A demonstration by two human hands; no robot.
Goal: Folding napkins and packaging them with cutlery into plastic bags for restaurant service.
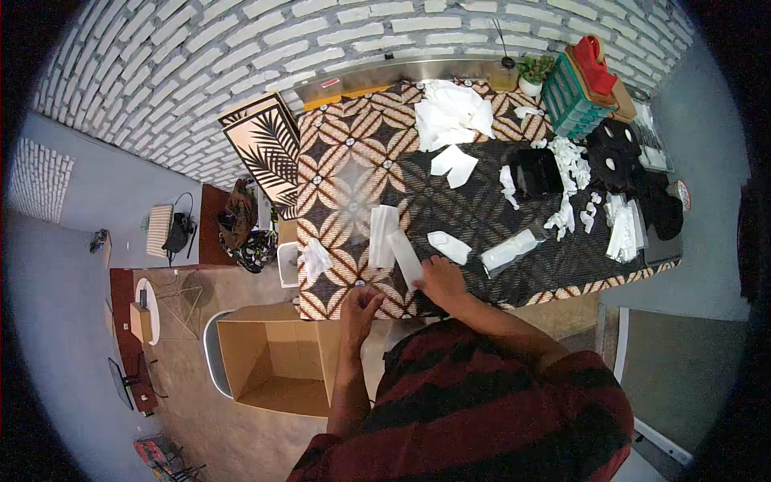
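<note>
My right hand (443, 282) grips the lower end of a narrow white strip (405, 258), its material unclear, above the patterned tablecloth (328, 208). The strip's upper end overlaps a wider folded white piece (382, 236). At the table's front edge, my left hand (360, 310) has its fingers curled together, with nothing visible in them. Just beyond my right hand lies a white piece with pointed ends (449, 247). To its right is a clear plastic sleeve with white contents (512, 250). A crumpled white piece (316, 259) rests near the left table edge.
An open cardboard box (271, 361) stands below the table's left front edge. White sheets (455, 114) are heaped at the back. Farther right are a black box (535, 172), crumpled white scraps (569, 162), a green drawer unit (572, 99) and a potted plant (533, 75).
</note>
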